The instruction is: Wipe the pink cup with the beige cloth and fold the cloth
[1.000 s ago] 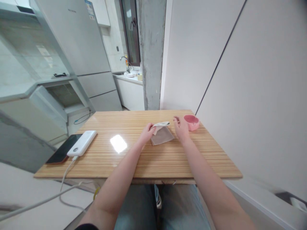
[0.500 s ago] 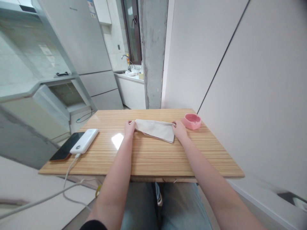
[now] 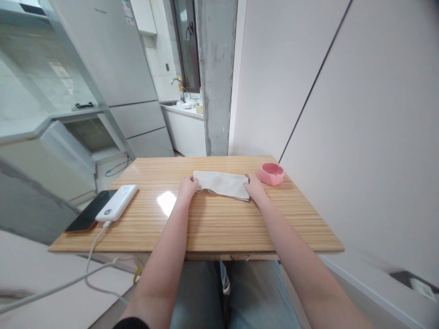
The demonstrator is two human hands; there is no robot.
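Cloth: a pale cloth [image 3: 221, 183] stretches sideways on the table [image 3: 226, 228] between both hands, toward the far edge. One second ago it was a compact folded piece with a lifted flap; the long strip shape had appeared by half a second ago. Its near edge ripples slightly by the left end.
Left hand: the left hand [image 3: 188, 187] grips the cloth's left end, fingers curled in. Half a second ago it held a drawn-out corner farther left; now it sits closer in and a little lower on that end.
Right hand: the right hand [image 3: 255, 186] grasps the right end, thumb over the top. One second ago it was apart from the cloth; since half a second ago it has hardly shifted.
Pink bowl: the pink bowl [image 3: 270, 178] stands just beyond the right hand, in the same place on the table; whether they touch, I cannot tell.
Left side: a white power bank [image 3: 117, 203] with its cable [image 3: 89, 260] lies by a dark flat device [image 3: 87, 214], both unmoved.
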